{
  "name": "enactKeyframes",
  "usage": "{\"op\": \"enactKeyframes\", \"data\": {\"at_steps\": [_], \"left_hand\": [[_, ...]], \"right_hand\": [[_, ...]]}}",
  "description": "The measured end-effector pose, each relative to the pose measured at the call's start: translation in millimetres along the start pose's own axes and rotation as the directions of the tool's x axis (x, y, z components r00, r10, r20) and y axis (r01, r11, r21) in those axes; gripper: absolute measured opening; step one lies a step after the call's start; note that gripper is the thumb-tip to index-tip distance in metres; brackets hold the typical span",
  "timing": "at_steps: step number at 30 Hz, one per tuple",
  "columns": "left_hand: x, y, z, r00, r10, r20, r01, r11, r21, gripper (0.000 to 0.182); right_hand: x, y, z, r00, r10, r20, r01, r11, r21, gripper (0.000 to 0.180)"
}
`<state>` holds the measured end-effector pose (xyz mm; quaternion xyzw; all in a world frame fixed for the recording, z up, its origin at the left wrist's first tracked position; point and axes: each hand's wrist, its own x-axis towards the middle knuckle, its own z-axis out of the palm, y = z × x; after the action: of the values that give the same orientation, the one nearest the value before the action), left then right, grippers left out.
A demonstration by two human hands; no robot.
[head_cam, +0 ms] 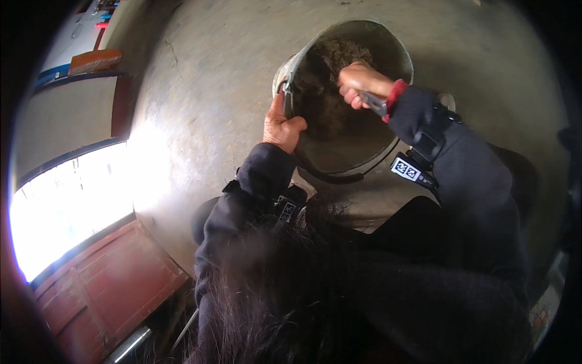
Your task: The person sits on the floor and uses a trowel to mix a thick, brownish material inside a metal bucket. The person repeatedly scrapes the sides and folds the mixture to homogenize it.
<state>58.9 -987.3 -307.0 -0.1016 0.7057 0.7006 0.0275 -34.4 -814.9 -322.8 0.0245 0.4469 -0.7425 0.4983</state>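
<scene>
A light-coloured bucket (411, 68) stands tilted on the floor, its mouth facing me. Inside lies a brownish, crumbly material (343, 54). My left hand (282, 125) grips the left rim near the handle joint, thumb over the edge. My right hand (361, 84) is within the bucket's mouth, closed around a grey tool handle (375, 103) with a hole near its end; the tool's working end is hidden by the hand and the dark inside. The bucket's wire handle (341, 179) with a dark grip hangs along the near rim.
Worn concrete floor (204, 68) surrounds the bucket. A red wooden door (118, 282) stands at lower left beside a bright doorway. An orange-brown block (94, 60) is at the upper left. A small pale round object (447, 102) shows behind my right forearm.
</scene>
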Motion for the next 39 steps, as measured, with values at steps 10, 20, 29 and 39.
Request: {"op": "enactKeyframes", "data": {"at_steps": [10, 20, 29, 39], "left_hand": [[14, 7, 2, 0.989, 0.088, 0.122, -0.125, 0.932, 0.339, 0.070], [24, 18, -8, 0.998, -0.055, 0.030, 0.049, 0.981, 0.188, 0.066], [25, 6, -13, 1.000, -0.024, -0.013, 0.026, 0.987, 0.161, 0.069], [-1, 2, -4, 0.999, -0.046, -0.008, 0.045, 0.997, -0.056, 0.070]], "right_hand": [[14, 76, 32, 0.948, -0.279, -0.150, -0.126, 0.103, -0.987, 0.016], [-67, 41, 20, 0.953, 0.091, 0.288, 0.295, -0.486, -0.823, 0.048], [27, 49, 8, 0.930, -0.368, -0.019, 0.081, 0.256, -0.963, 0.020], [-36, -21, -8, 0.995, 0.096, -0.041, -0.095, 0.995, 0.007, 0.021]]}}
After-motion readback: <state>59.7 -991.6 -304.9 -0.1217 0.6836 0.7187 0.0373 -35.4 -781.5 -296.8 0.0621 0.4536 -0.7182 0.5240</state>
